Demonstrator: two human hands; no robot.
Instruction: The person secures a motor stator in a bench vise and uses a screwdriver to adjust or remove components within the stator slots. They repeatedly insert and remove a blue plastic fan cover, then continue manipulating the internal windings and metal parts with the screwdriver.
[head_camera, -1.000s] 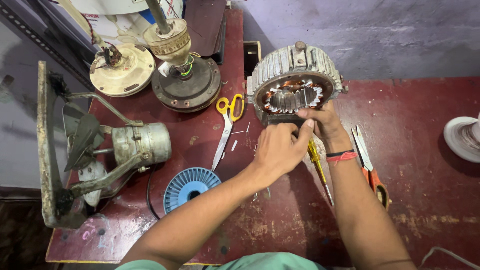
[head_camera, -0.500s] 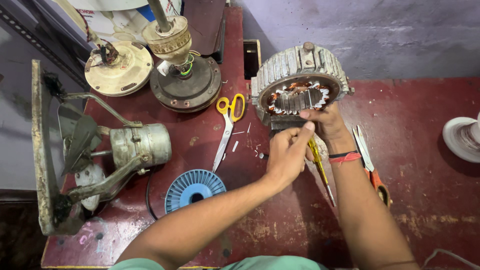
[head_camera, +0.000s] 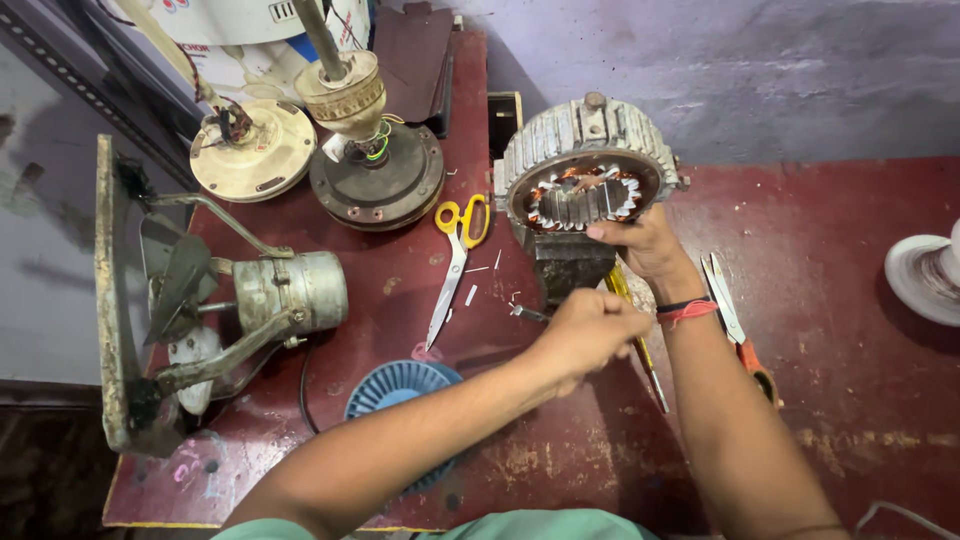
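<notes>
Head view looks down on a worn red tabletop (head_camera: 840, 330) where a ribbed grey motor stator (head_camera: 590, 165) stands on its edge at the far middle, its open face with copper windings turned toward the person. The right hand (head_camera: 645, 240) rests on the lower rim of the stator, fingertips touching the edge of the windings; a red and black band circles that wrist. The left hand (head_camera: 590, 330) is curled into a loose fist just near of the stator's dark base; whether it grips anything cannot be told. The two hands are apart, the left nearer than the right.

Yellow-handled scissors (head_camera: 455, 255) lie left of the stator, blades pointing near. A yellow-handled tool (head_camera: 632, 330) lies between the hands, partly hidden by the left hand. Small snips (head_camera: 725, 305) lie right of the right wrist. A blue round spool (head_camera: 395, 390) sits under the left forearm. At the left stand a small fan motor on a bracket (head_camera: 285, 295) and, farther off, a dark round motor with a shaft (head_camera: 375, 170).
</notes>
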